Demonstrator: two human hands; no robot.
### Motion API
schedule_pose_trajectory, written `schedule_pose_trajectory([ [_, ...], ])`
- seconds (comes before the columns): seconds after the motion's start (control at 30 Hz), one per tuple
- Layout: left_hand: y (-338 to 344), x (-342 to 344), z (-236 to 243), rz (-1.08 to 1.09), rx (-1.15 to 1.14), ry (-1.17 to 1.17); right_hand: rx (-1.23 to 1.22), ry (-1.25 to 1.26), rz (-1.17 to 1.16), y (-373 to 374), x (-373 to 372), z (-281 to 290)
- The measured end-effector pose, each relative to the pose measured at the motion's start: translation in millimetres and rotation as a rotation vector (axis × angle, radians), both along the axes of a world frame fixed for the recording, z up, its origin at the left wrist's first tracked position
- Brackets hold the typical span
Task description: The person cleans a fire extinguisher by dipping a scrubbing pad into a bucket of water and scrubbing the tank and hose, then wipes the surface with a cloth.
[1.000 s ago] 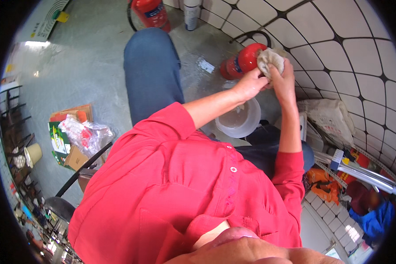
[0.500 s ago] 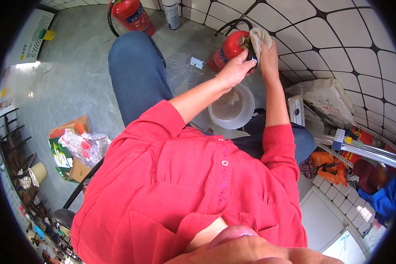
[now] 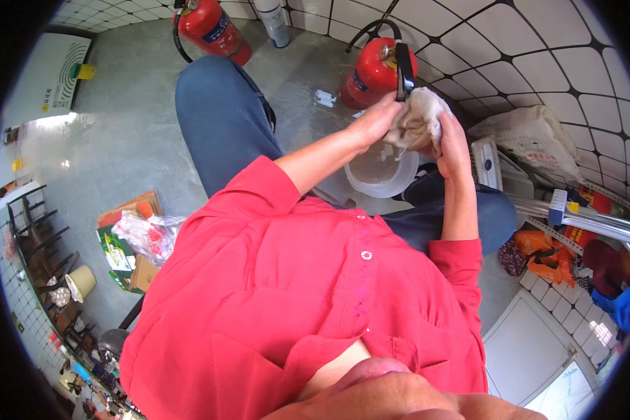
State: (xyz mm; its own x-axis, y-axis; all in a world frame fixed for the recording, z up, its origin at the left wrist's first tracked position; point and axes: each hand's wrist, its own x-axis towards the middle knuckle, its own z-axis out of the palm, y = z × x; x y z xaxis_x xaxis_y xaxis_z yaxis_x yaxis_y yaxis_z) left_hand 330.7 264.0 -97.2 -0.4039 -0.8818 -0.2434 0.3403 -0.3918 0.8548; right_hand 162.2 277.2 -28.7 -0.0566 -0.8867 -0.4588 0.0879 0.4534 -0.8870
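Note:
Above a translucent plastic basin (image 3: 387, 189) with cloudy water in it, a crumpled off-white cloth (image 3: 425, 115) is bunched between my two hands. My left hand (image 3: 375, 124) closes on the cloth's left side, its fingertips partly hidden by the folds. The right side of the cloth is gripped by my right hand (image 3: 454, 148). Just beyond stands a red fire extinguisher (image 3: 372, 77) with a black hose and a black handle (image 3: 404, 64); the handle's lower end comes close to the cloth, and I cannot tell whether they touch.
A second red fire extinguisher (image 3: 213, 31) and a white spray can (image 3: 271, 24) stand at the far wall. A small pale blue-white piece (image 3: 325, 98) lies on the floor. To the right are a white sack (image 3: 528, 136) and metal poles (image 3: 595, 222). Cardboard and plastic wrap (image 3: 147, 234) lie left.
My left hand has come off the extinguisher's handle and onto the cloth. The cloth has moved from the extinguisher's top down toward the basin. The extinguisher now stands more upright.

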Motion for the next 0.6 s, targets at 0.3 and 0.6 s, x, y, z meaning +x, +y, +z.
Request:
schedule_pose_trajectory([
  [0.3, 14, 4, 3, 0.007, 0.08, 0.1, 0.076, -0.803, -0.365, 2, -10, -16],
  [0.6, 3, 11, -10, 0.328, 0.158, -0.01, 0.089, -0.95, -0.09, 33, -10, -65],
])
